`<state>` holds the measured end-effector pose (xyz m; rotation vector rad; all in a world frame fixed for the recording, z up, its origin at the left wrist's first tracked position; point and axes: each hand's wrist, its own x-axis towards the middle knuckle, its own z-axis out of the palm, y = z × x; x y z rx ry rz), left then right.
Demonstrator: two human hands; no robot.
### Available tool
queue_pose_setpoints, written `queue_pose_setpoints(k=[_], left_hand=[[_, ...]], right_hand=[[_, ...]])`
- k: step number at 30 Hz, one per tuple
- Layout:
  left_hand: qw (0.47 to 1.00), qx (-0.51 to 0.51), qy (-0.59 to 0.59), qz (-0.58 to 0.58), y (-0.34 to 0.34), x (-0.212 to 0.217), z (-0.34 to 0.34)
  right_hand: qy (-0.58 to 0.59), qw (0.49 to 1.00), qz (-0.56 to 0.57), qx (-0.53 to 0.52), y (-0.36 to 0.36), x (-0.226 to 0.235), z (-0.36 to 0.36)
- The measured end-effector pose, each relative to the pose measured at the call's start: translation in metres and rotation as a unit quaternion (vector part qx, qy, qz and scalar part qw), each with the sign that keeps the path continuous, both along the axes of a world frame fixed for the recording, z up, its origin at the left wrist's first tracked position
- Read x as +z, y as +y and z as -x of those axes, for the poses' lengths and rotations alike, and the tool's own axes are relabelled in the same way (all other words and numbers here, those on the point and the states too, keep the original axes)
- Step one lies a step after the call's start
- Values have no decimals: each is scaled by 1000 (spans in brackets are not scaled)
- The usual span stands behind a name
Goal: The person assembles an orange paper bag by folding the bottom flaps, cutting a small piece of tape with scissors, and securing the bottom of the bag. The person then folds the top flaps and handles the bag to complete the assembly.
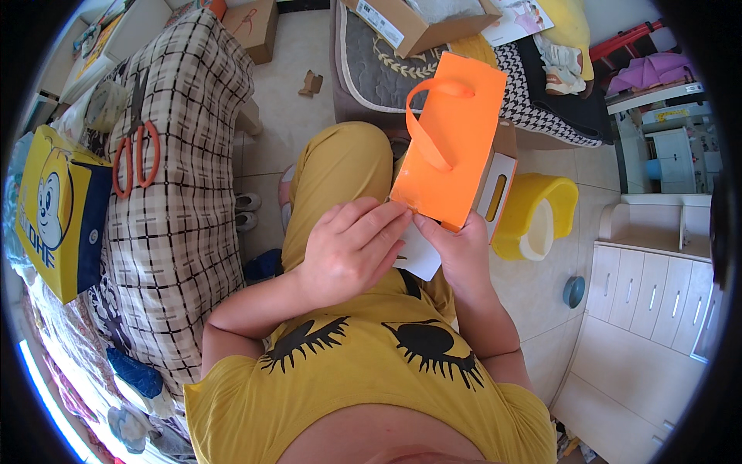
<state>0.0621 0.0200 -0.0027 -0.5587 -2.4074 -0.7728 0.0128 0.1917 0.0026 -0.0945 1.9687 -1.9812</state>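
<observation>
An orange paper gift bag (pixel 456 147) with an orange ribbon handle (pixel 430 116) is held above my lap, tilted to the right. My left hand (pixel 352 247) pinches its lower left corner, fingers closed over the edge. My right hand (pixel 460 251) grips the bag's bottom from below. A white card or paper (pixel 417 255) shows between the two hands under the bag. Behind the bag sits a white and orange box (pixel 498 185) with a slot handle.
Orange-handled scissors (pixel 135 158) lie on a checked cushion (pixel 178 193) at my left. A yellow and blue bag (pixel 58 213) leans further left. A yellow potty (pixel 537 216) stands on the tiled floor at right, near white drawers (pixel 657 290). Cardboard boxes (pixel 410 23) sit ahead.
</observation>
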Motion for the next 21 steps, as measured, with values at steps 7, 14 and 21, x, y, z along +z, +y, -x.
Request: queue_pose_setpoints(k=[7,14,21], left_hand=[[998,-15,-22,-62,-1,-2,3],[986,1,-86,-141,3,-6,0],[976,-17,-102,-193,1,-7,1]], right_hand=[[37,999,-11,-7,-6,2,-1],[77,996,-48,12,-5,1,-1],[67,997,-35,18,-2,-4,1]])
